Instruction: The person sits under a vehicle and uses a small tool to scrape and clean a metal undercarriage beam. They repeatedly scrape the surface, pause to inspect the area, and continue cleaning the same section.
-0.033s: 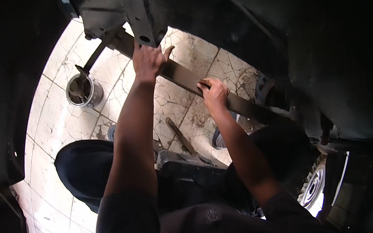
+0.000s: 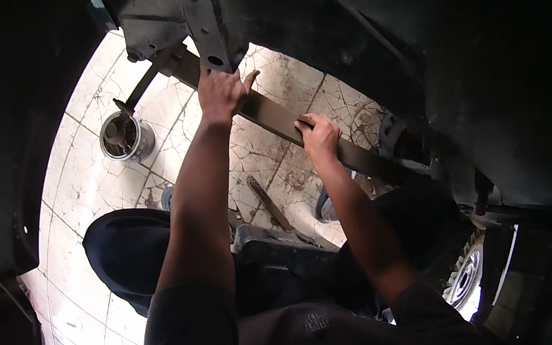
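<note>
A long flat metal bar [image 2: 272, 115], like a vehicle's leaf spring, runs slantwise from upper left to lower right. My left hand [image 2: 221, 95] lies on its upper part, just below a dark metal bracket [image 2: 205, 22]. The thumb sticks out to the right; the other fingers are largely hidden at the bracket's lower end. Farther down the bar, my right hand [image 2: 322, 138] is closed, pinching a small brown flat piece [image 2: 304, 123] against the bar's surface. What that piece is made of is too small to tell.
A metal can [image 2: 128, 139] with something rounded inside stands on cracked floor tiles at the left. A dark rod [image 2: 139, 89] slants above it. A narrow brown strip [image 2: 268, 202] lies between my feet. Dark vehicle bodywork [image 2: 510, 66] surrounds me, and a toothed wheel [image 2: 466, 277] shows at lower right.
The whole view has shifted very slightly. Both hands keep their places on the bar.
</note>
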`<state>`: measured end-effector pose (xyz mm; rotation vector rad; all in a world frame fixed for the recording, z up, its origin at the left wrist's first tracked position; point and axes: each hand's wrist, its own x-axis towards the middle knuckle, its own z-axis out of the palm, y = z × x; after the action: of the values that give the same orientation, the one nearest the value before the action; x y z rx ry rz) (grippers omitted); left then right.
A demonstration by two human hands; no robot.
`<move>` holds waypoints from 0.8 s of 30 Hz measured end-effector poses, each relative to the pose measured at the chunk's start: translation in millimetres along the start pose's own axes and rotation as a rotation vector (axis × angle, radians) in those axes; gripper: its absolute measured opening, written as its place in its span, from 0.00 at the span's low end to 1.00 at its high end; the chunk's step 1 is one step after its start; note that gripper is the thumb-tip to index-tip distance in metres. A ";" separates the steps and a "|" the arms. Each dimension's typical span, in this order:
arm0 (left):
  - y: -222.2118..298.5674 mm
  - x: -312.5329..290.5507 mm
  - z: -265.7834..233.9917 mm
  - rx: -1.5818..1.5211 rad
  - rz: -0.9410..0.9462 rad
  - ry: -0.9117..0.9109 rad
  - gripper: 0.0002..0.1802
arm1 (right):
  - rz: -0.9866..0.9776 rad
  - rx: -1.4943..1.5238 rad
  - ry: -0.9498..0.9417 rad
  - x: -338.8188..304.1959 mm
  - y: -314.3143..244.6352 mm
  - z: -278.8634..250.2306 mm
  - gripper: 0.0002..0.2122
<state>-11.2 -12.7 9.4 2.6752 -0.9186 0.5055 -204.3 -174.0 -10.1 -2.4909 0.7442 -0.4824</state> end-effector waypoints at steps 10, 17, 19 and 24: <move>0.0 14.6 -17.4 0.057 -0.053 -0.195 0.38 | -0.032 0.005 -0.014 -7.4 -5.0 4.3 0.08; 2.2 16.5 -16.9 0.009 -0.070 -0.251 0.37 | -0.011 0.058 -0.026 24.0 -0.7 9.7 0.07; -0.8 14.0 -21.8 0.042 -0.065 -0.239 0.37 | 0.047 0.001 -0.074 3.5 -3.6 10.4 0.06; 2.6 13.7 -11.8 0.027 -0.059 -0.239 0.38 | 0.050 0.038 -0.049 -3.3 9.7 13.8 0.06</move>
<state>-5.5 -17.9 25.9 2.8215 -0.8953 0.1888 -204.6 -174.2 -27.3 -2.4343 0.7691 -0.4127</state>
